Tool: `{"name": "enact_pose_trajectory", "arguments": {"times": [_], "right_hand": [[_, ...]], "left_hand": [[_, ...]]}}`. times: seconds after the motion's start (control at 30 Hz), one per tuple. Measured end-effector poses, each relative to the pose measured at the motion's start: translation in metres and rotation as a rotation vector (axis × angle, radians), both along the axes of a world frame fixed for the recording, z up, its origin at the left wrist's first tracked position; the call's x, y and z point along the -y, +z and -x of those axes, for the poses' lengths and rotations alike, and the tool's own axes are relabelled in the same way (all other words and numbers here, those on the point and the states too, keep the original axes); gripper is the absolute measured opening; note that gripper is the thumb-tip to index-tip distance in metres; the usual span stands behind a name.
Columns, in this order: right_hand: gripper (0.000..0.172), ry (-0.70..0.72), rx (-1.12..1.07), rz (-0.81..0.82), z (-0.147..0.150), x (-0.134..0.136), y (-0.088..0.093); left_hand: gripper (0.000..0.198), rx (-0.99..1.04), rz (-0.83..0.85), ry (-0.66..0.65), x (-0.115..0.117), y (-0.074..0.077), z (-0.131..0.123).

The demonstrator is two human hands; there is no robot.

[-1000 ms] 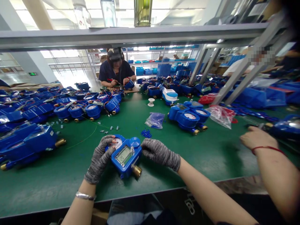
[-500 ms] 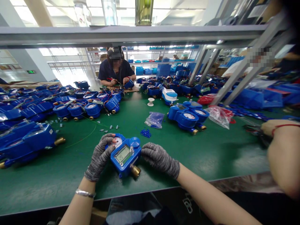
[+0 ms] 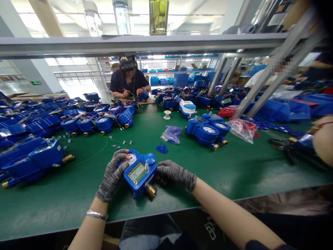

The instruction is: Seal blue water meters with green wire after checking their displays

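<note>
A blue water meter (image 3: 139, 174) with a small grey display and a brass end fitting lies on the green table (image 3: 234, 173) in front of me. My left hand (image 3: 112, 174), in a grey knit glove, grips its left side, thumb over the round dial. On the meter's right side my gloved right hand (image 3: 174, 173) is curled, fingers tucked under against the housing.
Several blue meters (image 3: 28, 156) crowd the left side and more (image 3: 209, 130) stand at centre right. A clear bag of blue parts (image 3: 171, 133), loose blue bits (image 3: 162, 148) and a red-and-clear bag (image 3: 243, 128) lie beyond. A co-worker's arm (image 3: 322, 139) is at right; another person (image 3: 128, 81) sits opposite.
My hands stay on the meter; the right one has curled in closer to its side. The co-worker's arm at right has drawn back toward the right edge.
</note>
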State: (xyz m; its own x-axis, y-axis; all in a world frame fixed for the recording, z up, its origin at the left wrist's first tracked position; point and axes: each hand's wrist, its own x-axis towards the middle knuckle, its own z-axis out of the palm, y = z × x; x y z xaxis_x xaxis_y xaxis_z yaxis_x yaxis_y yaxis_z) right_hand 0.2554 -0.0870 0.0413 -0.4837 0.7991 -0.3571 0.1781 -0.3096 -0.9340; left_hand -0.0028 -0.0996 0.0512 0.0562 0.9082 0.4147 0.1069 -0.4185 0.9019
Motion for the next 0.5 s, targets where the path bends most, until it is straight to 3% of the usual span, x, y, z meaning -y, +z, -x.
{"name": "enact_pose_trajectory", "arguments": {"times": [0.2,0.3,0.4,0.5], "right_hand": [[0.021,0.022,0.093,-0.085,0.000,-0.009,0.004],[0.021,0.007,0.081,-0.073,0.002,-0.009,0.005],[0.032,0.000,0.075,-0.080,0.004,-0.008,-0.001],[0.035,-0.046,0.154,-0.304,0.000,-0.012,-0.009]], "left_hand": [[0.013,-0.005,-0.002,0.033,0.002,0.001,-0.006],[0.020,-0.073,0.030,0.030,0.010,0.007,0.001],[0.039,-0.222,0.096,-0.037,0.024,0.010,0.020],[0.074,-0.308,0.160,-0.117,0.041,0.002,0.038]]}}
